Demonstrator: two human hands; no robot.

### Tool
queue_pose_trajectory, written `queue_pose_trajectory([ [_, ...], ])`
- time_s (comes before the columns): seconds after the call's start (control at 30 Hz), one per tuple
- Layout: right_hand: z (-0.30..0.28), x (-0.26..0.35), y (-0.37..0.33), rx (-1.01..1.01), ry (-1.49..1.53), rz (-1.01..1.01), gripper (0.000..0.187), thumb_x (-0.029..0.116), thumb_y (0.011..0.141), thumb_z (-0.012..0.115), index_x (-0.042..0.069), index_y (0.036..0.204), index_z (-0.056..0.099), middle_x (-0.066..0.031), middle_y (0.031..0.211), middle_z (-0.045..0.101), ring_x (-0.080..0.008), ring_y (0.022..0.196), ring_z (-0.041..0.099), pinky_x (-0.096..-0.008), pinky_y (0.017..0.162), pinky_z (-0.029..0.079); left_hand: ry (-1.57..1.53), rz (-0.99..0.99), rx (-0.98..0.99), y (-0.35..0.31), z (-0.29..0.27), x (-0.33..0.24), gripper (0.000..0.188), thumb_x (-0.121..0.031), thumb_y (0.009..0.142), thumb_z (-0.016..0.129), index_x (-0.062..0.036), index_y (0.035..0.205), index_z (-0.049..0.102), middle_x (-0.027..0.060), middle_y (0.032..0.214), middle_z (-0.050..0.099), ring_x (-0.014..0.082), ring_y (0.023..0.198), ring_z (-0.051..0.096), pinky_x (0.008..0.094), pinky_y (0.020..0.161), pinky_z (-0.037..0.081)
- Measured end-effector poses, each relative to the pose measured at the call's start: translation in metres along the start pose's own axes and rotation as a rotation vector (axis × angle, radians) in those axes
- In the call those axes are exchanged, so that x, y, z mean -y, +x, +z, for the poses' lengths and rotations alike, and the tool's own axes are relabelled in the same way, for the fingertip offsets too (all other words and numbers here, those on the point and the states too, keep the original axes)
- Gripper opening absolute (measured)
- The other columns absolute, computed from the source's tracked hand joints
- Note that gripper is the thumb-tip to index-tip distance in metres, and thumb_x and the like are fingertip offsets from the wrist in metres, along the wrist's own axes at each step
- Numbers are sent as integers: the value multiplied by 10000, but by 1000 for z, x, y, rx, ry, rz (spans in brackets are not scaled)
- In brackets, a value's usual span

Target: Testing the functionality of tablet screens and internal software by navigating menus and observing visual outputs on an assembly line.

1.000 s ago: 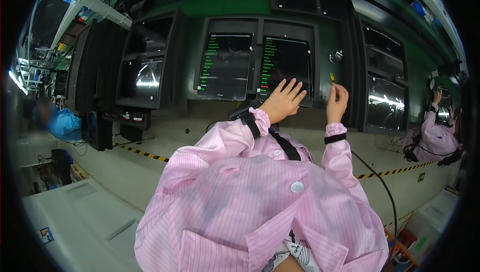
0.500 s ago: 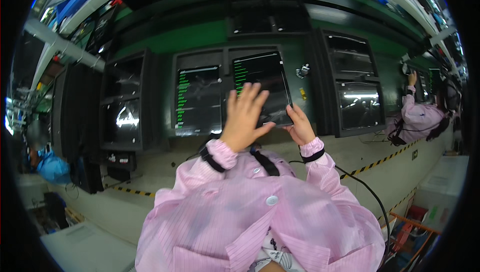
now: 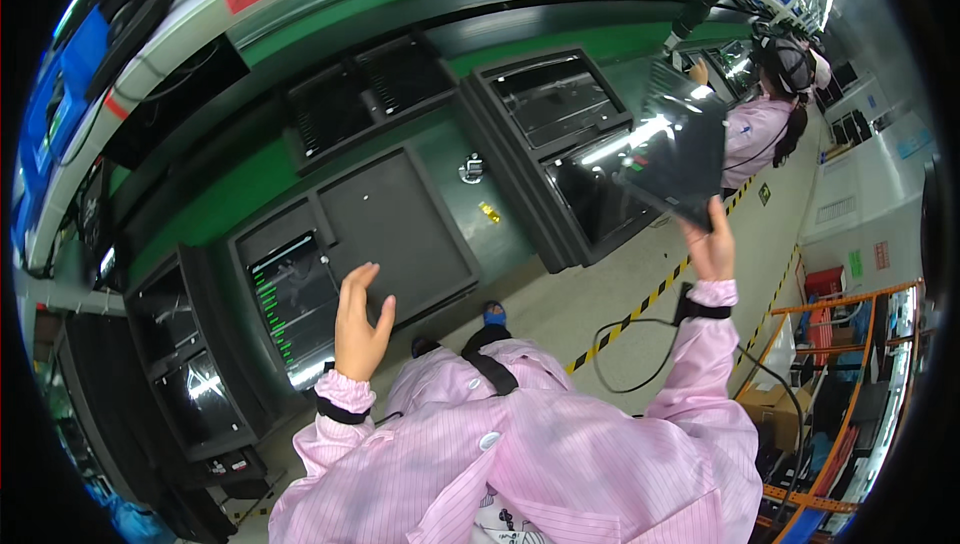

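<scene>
My right hand (image 3: 713, 244) grips the lower edge of a tablet (image 3: 680, 144), raised and tilted at the right with a dark, glossy face. It hangs over part of the right-hand foam tray (image 3: 535, 149), which holds dark glossy panels. With fingers up and thumb apart, my left hand (image 3: 361, 329) is open and holds nothing, at the near edge of the black two-pocket foam tray (image 3: 385, 219). That tray's right pocket shows its bare base. In its left pocket lies another tablet (image 3: 300, 299) with green lines lit on its screen.
Behind stands a tray of dark panels (image 3: 370, 94); another tray (image 3: 190, 344) is at the left. A small metal part (image 3: 471, 168) and a yellow piece (image 3: 489, 212) lie on the green bench. A co-worker (image 3: 755, 124) sits far right, near an orange rack (image 3: 850, 394).
The right-pocket tablet has been lifted out and carried right in my right hand. My left hand has come off its screen. The view has turned to the right.
</scene>
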State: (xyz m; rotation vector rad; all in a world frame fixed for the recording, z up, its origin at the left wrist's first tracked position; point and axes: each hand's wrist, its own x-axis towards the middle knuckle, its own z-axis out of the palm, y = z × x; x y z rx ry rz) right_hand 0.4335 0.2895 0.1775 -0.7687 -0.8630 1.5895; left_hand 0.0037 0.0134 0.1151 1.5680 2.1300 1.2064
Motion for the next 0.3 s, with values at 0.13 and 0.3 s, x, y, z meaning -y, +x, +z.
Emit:
queue_pose_trajectory([
  [0.13, -128, 73, 84, -118, -161, -36, 303, 261, 993, 475, 31, 1177, 546, -102, 1112, 637, -233, 982, 632, -401, 868, 536, 31, -65, 45, 9, 23, -18, 363, -44, 836, 613, -23, 1192, 546, 152, 1233, 528, 305, 1106, 551, 351, 903, 449],
  [0.3, -222, 90, 197, -208, -306, 101, 327, 310, 991, 477, 92, 1226, 541, -61, 1180, 608, -210, 1072, 592, -466, 892, 501, 229, -210, -14, 14, 77, -20, 333, -95, 844, 624, -42, 1169, 575, 185, 1211, 541, 342, 1130, 542, 398, 967, 427],
])
